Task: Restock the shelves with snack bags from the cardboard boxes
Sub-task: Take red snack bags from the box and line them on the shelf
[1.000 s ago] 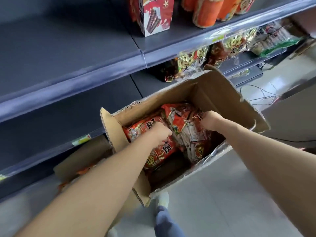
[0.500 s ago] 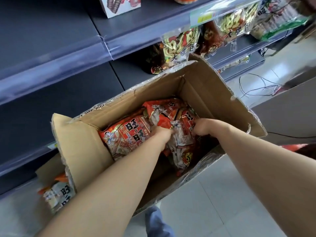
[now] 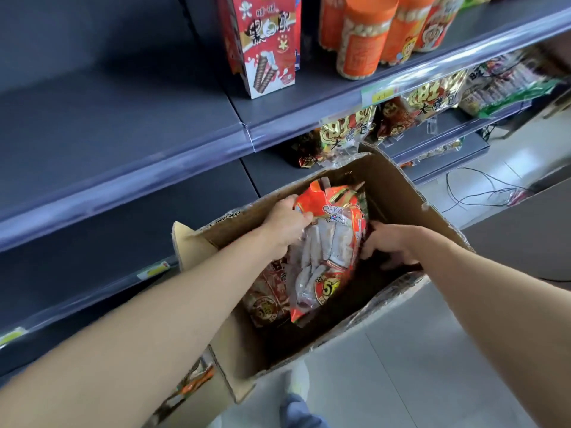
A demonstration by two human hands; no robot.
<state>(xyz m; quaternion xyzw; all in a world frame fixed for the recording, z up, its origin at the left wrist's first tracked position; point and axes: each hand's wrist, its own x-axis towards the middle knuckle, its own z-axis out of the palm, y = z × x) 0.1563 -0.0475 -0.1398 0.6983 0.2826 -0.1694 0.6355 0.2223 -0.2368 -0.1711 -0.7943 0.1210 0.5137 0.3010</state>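
While the shelf boards [image 3: 92,125] from nine to eleven o'clock of the view lie unfilled, restocking is judged to be at an early stage, with most of the work left. At seven o'clock, a second box [image 3: 182,409], partly hidden by the left forearm, shows orange packaging. At centre, the left hand [image 3: 284,225] pinches the top seam of a snack bag [image 3: 327,254], red-orange with a clear window on pale sticks. The bag stands half raised inside the cardboard box [image 3: 398,186], not yet clear of its rim. A further bag [image 3: 265,298] lies flat at the box's eight o'clock, under the left wrist; the rest of the box floor is dark. The right hand [image 3: 392,245], at the bag's three o'clock, has bent fingers beside the bag's edge; whether they grasp anything cannot be told. From twelve to two o'clock, a red carton [image 3: 265,47], orange jars [image 3: 364,41] and gold bags [image 3: 349,134] are shelved already.
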